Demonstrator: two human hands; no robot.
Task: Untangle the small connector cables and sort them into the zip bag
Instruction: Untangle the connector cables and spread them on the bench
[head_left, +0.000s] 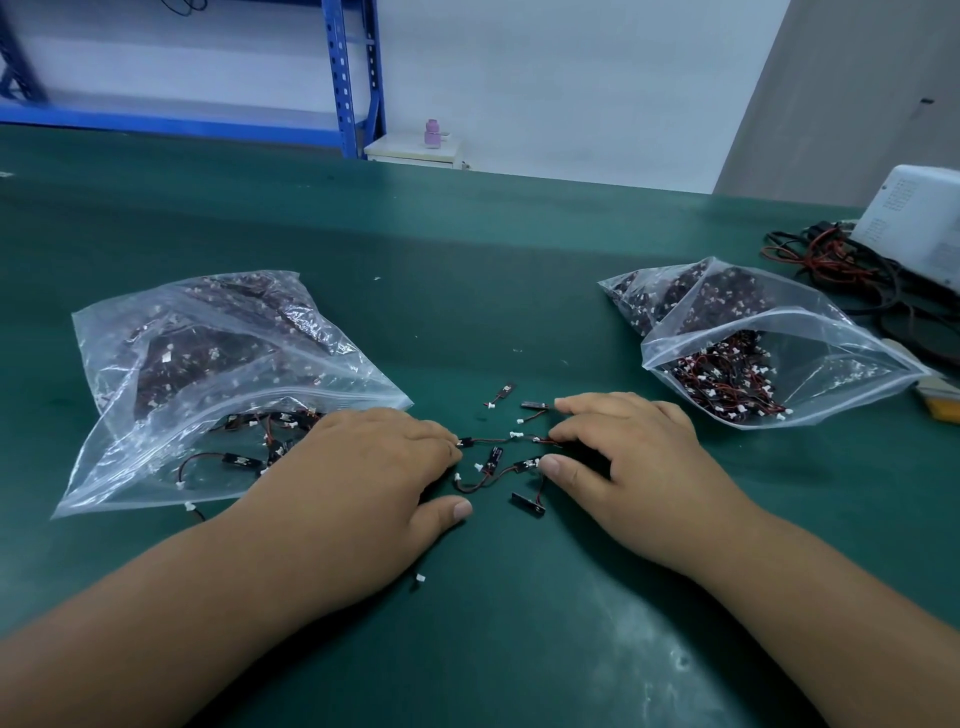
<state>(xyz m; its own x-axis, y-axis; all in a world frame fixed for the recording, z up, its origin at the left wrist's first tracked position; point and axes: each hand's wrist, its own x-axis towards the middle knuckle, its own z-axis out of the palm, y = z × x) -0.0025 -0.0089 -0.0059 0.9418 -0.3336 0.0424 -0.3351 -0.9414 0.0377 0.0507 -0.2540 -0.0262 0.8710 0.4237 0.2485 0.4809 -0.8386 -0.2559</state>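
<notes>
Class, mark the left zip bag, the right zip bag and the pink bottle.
left zip bag (106, 457): head view, bare plastic near its lower corner.
right zip bag (852, 379): head view, clear wall by its mouth.
pink bottle (432, 133): head view, its body.

Two zip bags (130, 332) (852, 364), two hands (374, 467) (639, 452), roughly seven loose connector cables (491, 461) between them.

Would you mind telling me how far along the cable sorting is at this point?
Done: some separated cables lie in the left zip bag. In hand: left hand and right hand touch a few loose cables on the table. Left: those, plus the tangled mass in the right zip bag.
</notes>
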